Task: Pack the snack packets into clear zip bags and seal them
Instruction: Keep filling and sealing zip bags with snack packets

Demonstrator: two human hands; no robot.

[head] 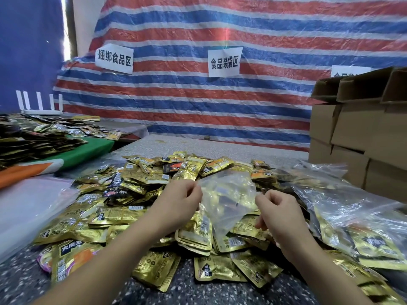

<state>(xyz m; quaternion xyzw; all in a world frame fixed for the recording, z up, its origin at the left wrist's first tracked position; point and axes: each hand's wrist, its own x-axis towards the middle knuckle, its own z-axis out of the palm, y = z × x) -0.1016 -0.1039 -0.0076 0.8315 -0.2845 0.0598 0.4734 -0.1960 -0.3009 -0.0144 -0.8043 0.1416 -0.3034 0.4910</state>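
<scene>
Two bare forearms reach forward over a speckled worktop (pixel 198 289). The left hand (pixel 178 200) pinches one top corner of a clear zip bag (pixel 226 201), its grip clamped on the plastic with thumb and curled fingers. The right hand (pixel 277 213) pinches the opposite edge of the same bag, its grip likewise closed on it. The bag hangs between the two hands, raised just above the pile, and looks empty; gold shows through it from behind.

Under and all around both hands lies a heap of gold snack packets (pixel 136 190), with a few black ones mixed in. Some lie near the wrists at the worktop's near edge. To the right of the right hand sit filled clear bags (pixel 352 219) holding more gold packets. To the left of the left hand lies a stack of flat clear plastic (pixel 28 208).

Farther left, beyond the plastic, is a green and orange surface (pixel 88 150) carrying another spread of packets (pixel 33 137). Beyond the right hand stand stacked cardboard boxes (pixel 356 133). Behind everything hangs a red, white and blue striped tarp (pixel 220 102) bearing white paper signs (pixel 224 62).
</scene>
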